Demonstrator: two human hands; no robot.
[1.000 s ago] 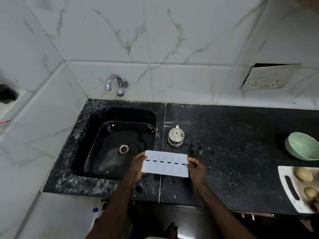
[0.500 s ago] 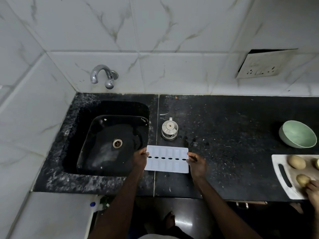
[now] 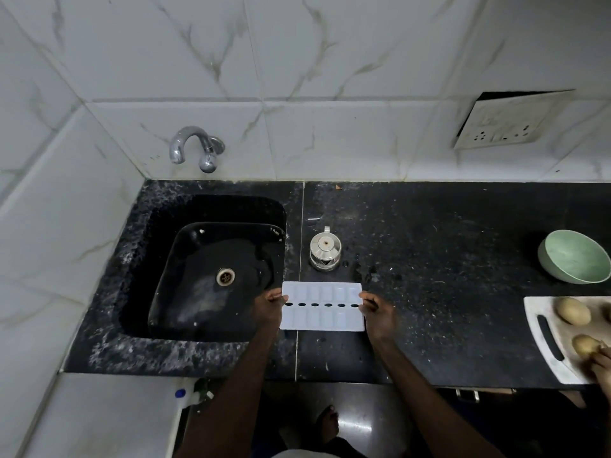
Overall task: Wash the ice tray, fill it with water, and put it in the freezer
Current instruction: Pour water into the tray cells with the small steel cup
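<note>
Ice tray [image 3: 322,320] held level over desk [image 3: 446,292], at 3 o'clock of sink [image 3: 172,285]. Left hand [image 3: 267,307] grip pinches left end, right hand [image 3: 378,312] grip pinches right end. Two-end hold steadies it flat, likely for washing under tap [image 3: 195,147] at 11 o'clock.

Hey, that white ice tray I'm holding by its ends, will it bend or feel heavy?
Probably fairly stiff: the ice tray spans flat between left hand and right hand without sagging. Likely light, since a pinch grip at each end carries it. Smooth plastic could turn slippery once wet.
</note>
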